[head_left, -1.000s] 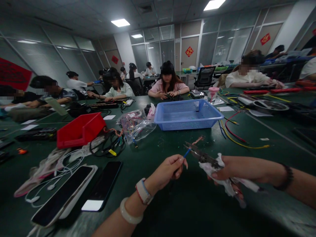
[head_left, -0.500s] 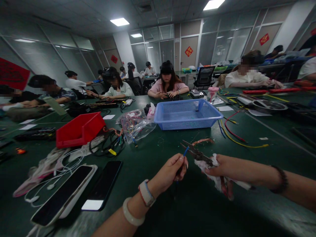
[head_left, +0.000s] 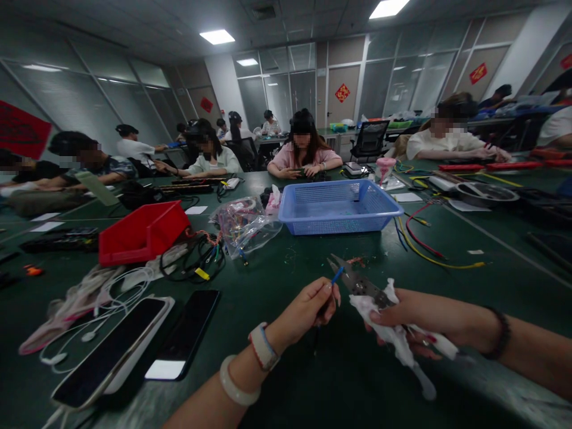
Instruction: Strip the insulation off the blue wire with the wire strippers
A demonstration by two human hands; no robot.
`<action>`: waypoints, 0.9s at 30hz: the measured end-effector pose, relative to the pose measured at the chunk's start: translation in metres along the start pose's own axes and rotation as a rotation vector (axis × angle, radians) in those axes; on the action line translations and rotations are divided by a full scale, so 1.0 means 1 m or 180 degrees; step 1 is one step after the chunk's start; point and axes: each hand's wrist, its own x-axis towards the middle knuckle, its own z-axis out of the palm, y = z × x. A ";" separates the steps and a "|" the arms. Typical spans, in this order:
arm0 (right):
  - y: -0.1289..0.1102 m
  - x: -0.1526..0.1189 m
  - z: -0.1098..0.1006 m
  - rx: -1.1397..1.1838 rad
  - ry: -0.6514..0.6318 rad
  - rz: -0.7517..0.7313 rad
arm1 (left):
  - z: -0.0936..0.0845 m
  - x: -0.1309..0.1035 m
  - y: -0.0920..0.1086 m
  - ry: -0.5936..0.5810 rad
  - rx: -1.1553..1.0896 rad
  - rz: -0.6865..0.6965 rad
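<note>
My left hand (head_left: 319, 302) pinches a thin blue wire (head_left: 337, 275), its tip pointing up and to the right. A dark length hangs below the fingers. My right hand (head_left: 402, 319) is closed around the handles of wire strippers (head_left: 360, 283), which are wrapped in white tissue (head_left: 393, 336). The metal jaws are parted, and the wire's tip lies at or right beside them; whether they touch it I cannot tell. Behind the jaws lies a little bundle of copper strands (head_left: 357, 261), partly hidden by the tool.
A blue basket (head_left: 339, 226) stands ahead, with a clear plastic bag of wires (head_left: 245, 223) and a red bin (head_left: 143, 232) to its left. Two phones (head_left: 185, 333) and white earphones (head_left: 89, 336) lie at left. Yellow and red cables (head_left: 429, 256) lie at right. Several people sit around.
The strippers' jaws have turned slightly and now cover more of the copper strands. My right fingers have spread lower with the handles, and a strip of tissue hangs down further. My left hand stays put.
</note>
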 end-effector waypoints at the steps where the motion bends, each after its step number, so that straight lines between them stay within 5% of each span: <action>1: 0.001 -0.001 0.001 0.0144 -0.0073 0.0040 | -0.001 0.000 0.001 -0.0016 0.0086 0.0000; 10: 0.016 0.011 0.015 0.1166 -0.0571 -0.0021 | -0.006 0.003 -0.003 0.0037 0.0086 0.0121; 17: 0.011 0.015 0.022 0.1433 -0.0236 0.0001 | -0.006 0.005 0.000 0.0452 0.0196 0.0016; 27: 0.014 -0.002 0.014 0.1442 -0.0319 0.0194 | -0.011 0.002 0.011 0.0848 0.0760 0.0193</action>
